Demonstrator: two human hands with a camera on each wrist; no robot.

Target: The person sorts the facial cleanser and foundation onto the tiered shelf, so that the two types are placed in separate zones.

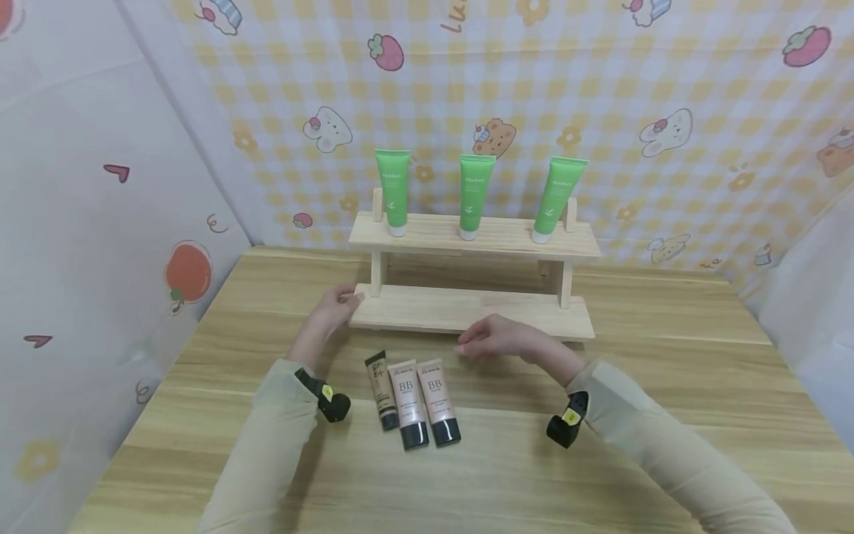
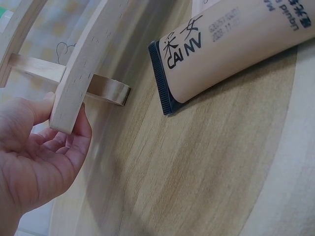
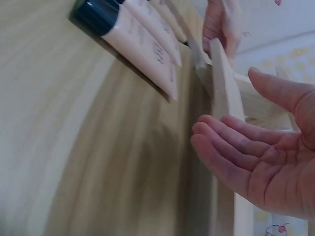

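My left hand [image 1: 333,308] grips the left end of the lower board of a two-tier wooden shelf [image 1: 427,308]. In the left wrist view, the thumb lies on top of the board's end [image 2: 69,110] and curled fingers are underneath. My right hand [image 1: 503,335] is held over the front edge of the lower board. The right wrist view shows its fingers [image 3: 231,147] extended, thumb apart, nothing between them. Three green tubes [image 1: 394,191], [image 1: 475,194], [image 1: 559,196] stand on the upper board, caps down, the right one leaning.
Before the shelf, two pink BB cream tubes [image 1: 408,400], [image 1: 437,397] and a smaller tan foundation tube [image 1: 382,389] lie side by side on the wood-grain table [image 1: 640,415]. A checked, printed cloth [image 1: 427,96] hangs behind the shelf. Another cloth [image 1: 100,245] hangs on the left.
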